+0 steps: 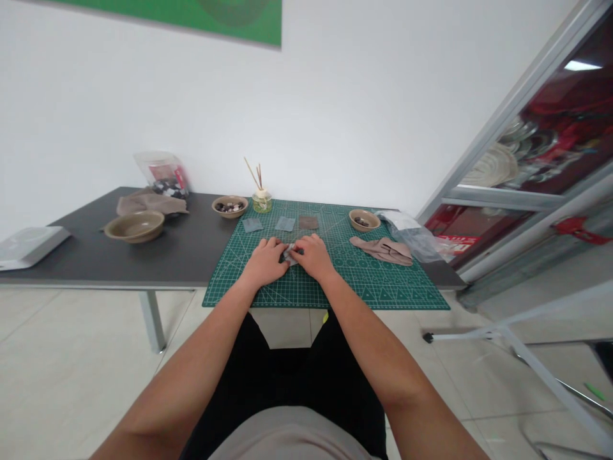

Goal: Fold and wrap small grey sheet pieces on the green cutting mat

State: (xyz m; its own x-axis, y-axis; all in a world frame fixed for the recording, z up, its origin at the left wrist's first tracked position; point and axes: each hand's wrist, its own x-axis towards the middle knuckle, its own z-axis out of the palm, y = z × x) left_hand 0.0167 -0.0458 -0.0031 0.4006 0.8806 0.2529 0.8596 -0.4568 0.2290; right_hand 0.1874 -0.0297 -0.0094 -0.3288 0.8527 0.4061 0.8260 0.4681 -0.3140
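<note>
My left hand (267,262) and my right hand (312,254) meet over the green cutting mat (335,291). The fingers of both are closed on a small pale grey piece (289,255), soft-looking and partly hidden by them, so its exact kind is unclear. Beyond my hands lie two flat grey-blue squares, one at the left (252,225) and one in the middle (285,224), with a brown square (308,222) to their right. They look like thin fabric or small pouches.
A bowl of dark and light pebbles (230,206) and a reed diffuser (262,201) stand at the back. Rightward are a smaller bowl (364,220), a brown cloth (383,250) and a plastic bag (412,236). Leftward are a large bowl (135,227) and a white device (31,246).
</note>
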